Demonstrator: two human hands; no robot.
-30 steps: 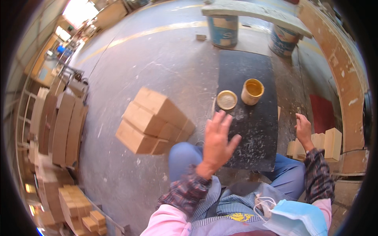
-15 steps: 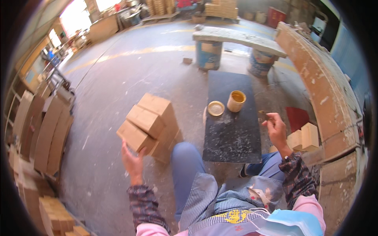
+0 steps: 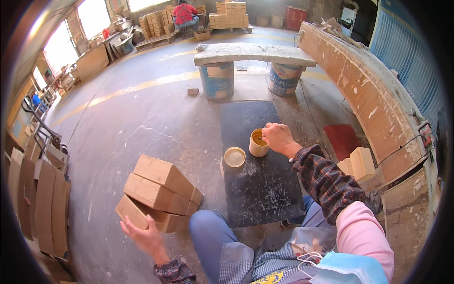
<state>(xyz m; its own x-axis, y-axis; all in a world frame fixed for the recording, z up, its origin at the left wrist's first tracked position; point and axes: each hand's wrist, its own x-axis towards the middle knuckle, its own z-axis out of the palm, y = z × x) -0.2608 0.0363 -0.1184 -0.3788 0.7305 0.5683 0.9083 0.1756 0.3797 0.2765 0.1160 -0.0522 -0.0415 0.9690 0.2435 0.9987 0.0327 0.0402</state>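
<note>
My right hand (image 3: 280, 139) reaches over the mouth of a small jar (image 3: 258, 147) of yellow-brown paste. Its fingers are pinched on a small tool whose kind I cannot make out; the fingers and the jar hide most of it. Beside the jar lies its round pale lid (image 3: 234, 157), both on a dark, scuffed board (image 3: 257, 199). At the lower left, my left hand (image 3: 147, 239) has its fingers spread against the near end of a stack of light wooden boxes or blocks (image 3: 150, 191). The stack stands on the floor left of my knee.
Beyond the board, a pale slab (image 3: 255, 54) rests on two blue-and-white buckets (image 3: 216, 81). A long wooden bench (image 3: 364, 80) runs along the right, with wooden blocks (image 3: 362, 164) beside it. Brown panels (image 3: 43, 203) lean at left. A person in red (image 3: 183, 15) sits far back.
My right hand has moved from the board's right side to the jar's mouth with the small tool. The view has shifted; my left hand stays by the wooden stack.
</note>
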